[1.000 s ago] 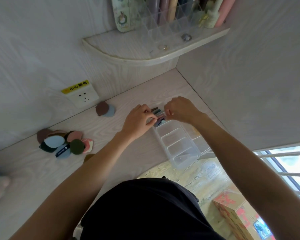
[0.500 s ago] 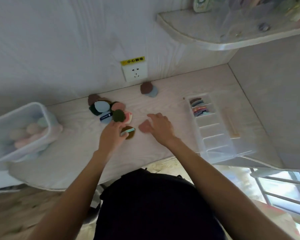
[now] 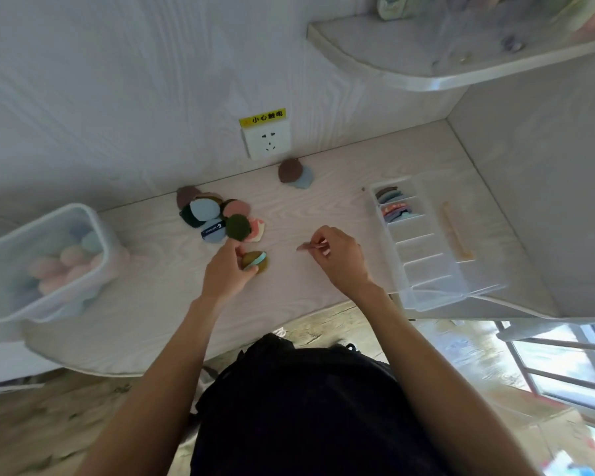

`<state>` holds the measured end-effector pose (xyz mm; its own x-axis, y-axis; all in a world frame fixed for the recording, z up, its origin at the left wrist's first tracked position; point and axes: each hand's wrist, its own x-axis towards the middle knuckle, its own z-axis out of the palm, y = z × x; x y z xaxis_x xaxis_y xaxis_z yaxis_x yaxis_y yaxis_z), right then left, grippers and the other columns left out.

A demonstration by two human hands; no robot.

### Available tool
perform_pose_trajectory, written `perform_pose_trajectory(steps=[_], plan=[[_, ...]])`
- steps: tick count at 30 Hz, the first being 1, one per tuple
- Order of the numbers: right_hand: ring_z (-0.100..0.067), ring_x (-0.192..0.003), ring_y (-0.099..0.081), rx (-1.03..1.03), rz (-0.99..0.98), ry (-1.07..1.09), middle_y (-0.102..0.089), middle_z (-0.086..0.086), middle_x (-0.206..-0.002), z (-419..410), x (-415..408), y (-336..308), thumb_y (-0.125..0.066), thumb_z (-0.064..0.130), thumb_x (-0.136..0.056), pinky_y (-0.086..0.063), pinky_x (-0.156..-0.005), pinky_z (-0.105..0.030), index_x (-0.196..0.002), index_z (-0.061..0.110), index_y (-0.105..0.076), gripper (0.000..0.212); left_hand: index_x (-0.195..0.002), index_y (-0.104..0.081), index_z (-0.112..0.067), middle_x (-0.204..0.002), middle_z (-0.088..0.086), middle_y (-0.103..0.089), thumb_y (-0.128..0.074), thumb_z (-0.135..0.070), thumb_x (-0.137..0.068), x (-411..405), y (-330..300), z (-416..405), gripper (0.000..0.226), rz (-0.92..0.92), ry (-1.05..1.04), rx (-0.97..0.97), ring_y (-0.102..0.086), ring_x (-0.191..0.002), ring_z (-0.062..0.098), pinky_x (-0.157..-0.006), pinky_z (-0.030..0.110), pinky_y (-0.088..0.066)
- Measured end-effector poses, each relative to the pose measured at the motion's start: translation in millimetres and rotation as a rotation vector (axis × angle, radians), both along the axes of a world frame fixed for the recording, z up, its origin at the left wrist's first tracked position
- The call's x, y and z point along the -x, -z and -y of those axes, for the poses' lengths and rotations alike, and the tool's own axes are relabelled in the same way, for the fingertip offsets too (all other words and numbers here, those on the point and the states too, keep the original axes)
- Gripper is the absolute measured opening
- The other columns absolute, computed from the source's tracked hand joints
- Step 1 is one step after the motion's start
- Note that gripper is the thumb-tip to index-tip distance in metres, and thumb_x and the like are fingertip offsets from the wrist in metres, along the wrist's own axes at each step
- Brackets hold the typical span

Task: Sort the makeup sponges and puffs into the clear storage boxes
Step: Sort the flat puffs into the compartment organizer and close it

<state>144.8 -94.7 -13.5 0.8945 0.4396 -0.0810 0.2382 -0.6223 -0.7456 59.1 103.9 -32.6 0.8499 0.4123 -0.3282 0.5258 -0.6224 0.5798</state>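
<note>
Since half a second ago the right hand has lifted a thin pink flat puff off the pale wood-grain desk and now pinches it by one edge between thumb and fingertips, held a little above the surface. The left hand stays low, its fingers curled round an olive-green round puff with a light blue strap that rests on the desk just below the heap of mixed-colour flat puffs.

The clear plastic divided storage box stands to the right, its two far compartments already holding puffs on edge and the nearer ones bare. A large clear tub of pastel egg-shaped sponges sits well apart at the left edge, and two more puffs, brown over blue, lie under the white wall socket.

The risk lies in that edge pinch — the pink puff is thin and floppy, so it could fold or slip on the way across. The compartments are narrow; a puff fed in flat would likely bridge the dividers instead of dropping in. The green puff, gripped partly by its strap, might swing free when raised — or nudge the heap just beside it.
</note>
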Motion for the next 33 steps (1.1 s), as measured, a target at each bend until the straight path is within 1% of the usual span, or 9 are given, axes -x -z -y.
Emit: perform_pose_trajectory(steps=[2, 7, 10, 14, 18, 23, 27, 29, 33], plan=[[-0.009, -0.073, -0.063, -0.051, 0.046, 0.038, -0.068, 0.004, -0.086, 23.1, 0.3, -14.6, -0.065, 0.026, -0.086, -0.05, -0.063, -0.02, -0.088, 0.013, -0.06, 0.014, -0.101, -0.052, -0.013, -0.087, -0.004, -0.06, -0.074, -0.026, -0.076, -0.6, -15.4, 12.4, 0.036, 0.062, 0.002, 0.031, -0.061, -0.079, 0.015, -0.067, 0.02, -0.042], [-0.011, -0.072, -0.064, -0.123, 0.175, 0.229, -0.071, 0.004, -0.086, 95.7, -15.4, -34.5, -0.064, 0.019, -0.085, -0.053, -0.063, -0.029, -0.094, 0.015, -0.066, 0.01, -0.1, -0.055, -0.019, -0.087, -0.005, -0.065, -0.074, -0.024, -0.075, -44.5, -65.2, 72.4, 0.031, 0.313, 0.15, 0.287, -0.064, -0.071, 0.004, -0.061, 0.016, -0.054], [-0.003, -0.073, -0.064, -0.177, 0.199, 0.276, -0.069, 0.006, -0.083, 135.4, -25.2, -45.4, -0.065, 0.011, -0.084, -0.052, -0.067, -0.017, -0.089, 0.014, -0.065, 0.006, -0.102, -0.057, -0.019, -0.095, -0.002, -0.065, -0.068, -0.02, -0.082, -80.5, -72.4, 121.0, 0.023, 0.397, 0.29, 0.314, -0.065, -0.076, 0.004, -0.065, 0.019, -0.057], [0.005, -0.072, -0.062, -0.201, 0.166, 0.369, -0.065, 0.014, -0.08, 171.7, -32.2, -51.4, -0.066, 0.011, -0.084, -0.047, -0.069, -0.006, -0.088, 0.02, -0.063, 0.01, -0.111, -0.059, -0.016, -0.102, 0.001, -0.069, -0.061, -0.02, -0.089, -117.3, -66.6, 172.0, 0.023, 0.425, 0.44, 0.14, -0.067, -0.084, 0.012, -0.076, 0.03, -0.056], [-0.008, -0.083, -0.068, -0.359, -0.032, 0.515, -0.073, 0.011, -0.084, 198.1, -44.5, -47.5, -0.065, 0.012, -0.083, -0.054, -0.078, -0.025, -0.086, 0.024, -0.062, 0.012, -0.102, -0.067, -0.023, -0.093, -0.006, -0.072, -0.064, -0.031, -0.085, -136.6, -49.9, 197.0, 0.019, 0.349, 0.5, -0.07, -0.065, -0.082, 0.013, -0.07, 0.026, -0.048], [0.002, -0.075, -0.065, -0.579, -0.157, 0.5, -0.071, 0.019, -0.072, 204.4, -51.2, -57.6, -0.062, 0.001, -0.085, -0.049, -0.068, -0.015, -0.086, 0.01, -0.064, 0.009, -0.095, -0.07, -0.027, -0.107, -0.006, -0.064, -0.068, -0.036, -0.081, -140.8, -25.6, 194.5, 0.017, 0.301, 0.527, -0.298, -0.056, -0.096, 0.017, -0.071, 0.024, -0.037], [-0.012, -0.082, -0.068, -0.4, -0.092, 0.363, -0.071, -0.001, -0.09, 199.4, -63.0, -42.1, -0.066, 0.006, -0.083, -0.055, -0.076, -0.027, -0.087, 0.012, -0.068, 0.008, -0.086, -0.066, -0.02, -0.103, -0.001, -0.062, -0.072, -0.03, -0.077, -138.8, -17.0, 201.0, 0.014, 0.355, 0.469, -0.345, -0.058, -0.091, 0.02, -0.067, 0.027, -0.042], [-0.013, -0.079, -0.066, -0.217, 0.033, 0.232, -0.066, -0.001, -0.091, 191.6, -72.0, -32.4, -0.066, 0.011, -0.084, -0.053, -0.071, -0.021, -0.089, 0.013, -0.068, 0.006, -0.09, -0.062, -0.017, -0.099, 0.002, -0.063, -0.071, -0.028, -0.078, -138.5, -17.0, 204.8, 0.019, 0.36, 0.41, -0.333, -0.058, -0.09, 0.022, -0.067, 0.032, -0.044], [-0.02, -0.082, -0.063, 0.223, 0.341, -0.064, -0.064, -0.002, -0.097, 167.9, -88.9, -14.8, -0.061, 0.019, -0.088, -0.048, -0.079, -0.033, -0.095, 0.018, -0.068, 0.01, -0.101, -0.059, -0.015, -0.091, 0.007, -0.064, -0.068, -0.032, -0.08, -139.9, -18.3, 208.6, 0.028, 0.331, 0.349, -0.32, -0.056, -0.088, 0.026, -0.068, 0.035, -0.043]])
